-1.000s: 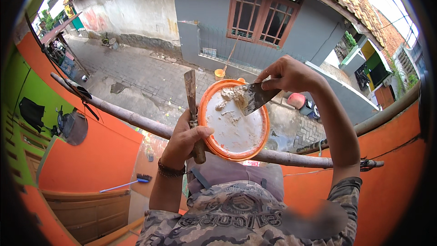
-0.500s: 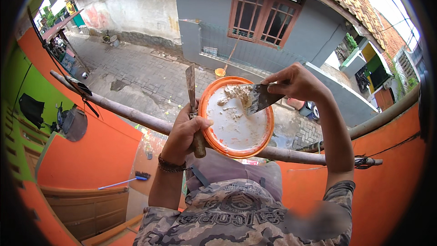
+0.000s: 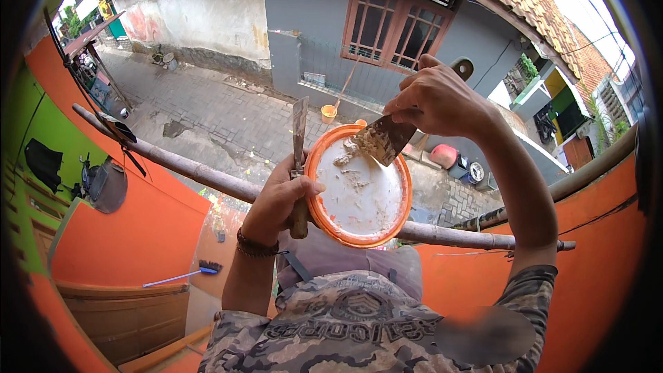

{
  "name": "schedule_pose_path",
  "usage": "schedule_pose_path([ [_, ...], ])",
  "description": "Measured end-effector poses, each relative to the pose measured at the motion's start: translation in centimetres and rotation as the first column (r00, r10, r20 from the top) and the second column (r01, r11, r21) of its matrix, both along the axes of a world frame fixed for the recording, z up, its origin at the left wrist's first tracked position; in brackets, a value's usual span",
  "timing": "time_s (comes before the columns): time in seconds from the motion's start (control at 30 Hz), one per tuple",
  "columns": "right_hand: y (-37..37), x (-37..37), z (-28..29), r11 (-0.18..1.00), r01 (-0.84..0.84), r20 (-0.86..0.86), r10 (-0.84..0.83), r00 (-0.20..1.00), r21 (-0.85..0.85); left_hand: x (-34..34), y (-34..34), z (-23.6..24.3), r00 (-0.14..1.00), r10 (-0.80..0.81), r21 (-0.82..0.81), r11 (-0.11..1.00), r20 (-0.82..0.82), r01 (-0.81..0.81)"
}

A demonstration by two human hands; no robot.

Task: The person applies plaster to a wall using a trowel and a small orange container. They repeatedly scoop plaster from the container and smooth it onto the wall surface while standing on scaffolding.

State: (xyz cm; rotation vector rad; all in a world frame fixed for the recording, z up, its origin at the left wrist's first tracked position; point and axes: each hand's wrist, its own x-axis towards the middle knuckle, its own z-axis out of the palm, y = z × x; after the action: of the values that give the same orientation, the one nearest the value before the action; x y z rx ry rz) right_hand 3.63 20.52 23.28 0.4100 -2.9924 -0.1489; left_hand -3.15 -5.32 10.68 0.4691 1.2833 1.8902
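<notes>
My left hand [image 3: 282, 195] is closed round the wooden handle of a putty knife [image 3: 300, 128], its blade pointing up, and my thumb presses on the rim of a round orange lid [image 3: 407, 200]. White residue coats the inside of this lid, and a small heap of off-white putty [image 3: 343, 159] sits toward its far side. From the right, my right hand [image 3: 442, 100] grips a wide scraper [image 3: 387, 139]; the handle end sticks out past my fingers. Putty smears the scraper's blade, whose lower edge touches or hovers just over the lid's far right part.
A bamboo pole [image 3: 197, 171] runs across in front of me, beyond my waist. Below lies a paved alley [image 3: 221, 100] with an orange bucket [image 3: 329, 113] by the grey wall. Orange walls [image 3: 131, 245] flank me, and a blue-handled broom [image 3: 181, 277] lies at lower left.
My right hand has risen and turned, tilting the scraper more upright with its handle end now showing. The blade has drawn toward the lid's far right edge. My left hand keeps its hold.
</notes>
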Motion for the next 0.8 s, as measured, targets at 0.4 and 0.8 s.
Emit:
schedule_pose_path([
  [0.4,-9.0,2.1,-1.2,0.823,0.008,-0.108,0.065,0.992,0.568,-0.7,-0.4,-1.0,0.999,-0.021,0.068,0.998,0.042,0.018],
  [0.8,-12.2,3.2,-5.0,0.903,0.383,-0.09,-0.372,0.924,0.195,1.0,1.3,-1.0,0.987,0.135,0.264,0.952,0.086,-0.153],
])
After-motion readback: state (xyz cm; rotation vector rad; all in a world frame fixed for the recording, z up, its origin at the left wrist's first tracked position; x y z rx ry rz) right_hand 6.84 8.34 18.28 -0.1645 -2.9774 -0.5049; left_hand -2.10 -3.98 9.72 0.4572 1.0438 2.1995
